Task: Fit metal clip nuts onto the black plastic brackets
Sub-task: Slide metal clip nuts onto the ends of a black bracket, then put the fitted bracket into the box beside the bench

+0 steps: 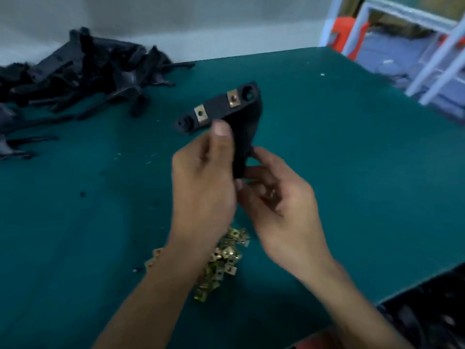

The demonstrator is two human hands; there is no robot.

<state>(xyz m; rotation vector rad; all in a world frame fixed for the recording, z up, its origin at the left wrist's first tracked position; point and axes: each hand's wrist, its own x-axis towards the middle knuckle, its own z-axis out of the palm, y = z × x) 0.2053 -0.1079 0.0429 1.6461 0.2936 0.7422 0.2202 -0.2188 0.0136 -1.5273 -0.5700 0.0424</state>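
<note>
1. A heap of black plastic brackets (75,71) is seen at the far left of the green worktop (352,172); it lies well apart from the hands.
2. One bracket (226,107) is held above the worktop in the left hand (201,182), whose grip is curled round its lower arm; two clip nuts (200,113) are fitted on its top bar.
3. The bracket's lower end is touched by the right hand (281,197), fingers curled; whether anything is pinched cannot be told.
4. Loose clip nuts (221,260) are piled beneath both wrists.
</note>
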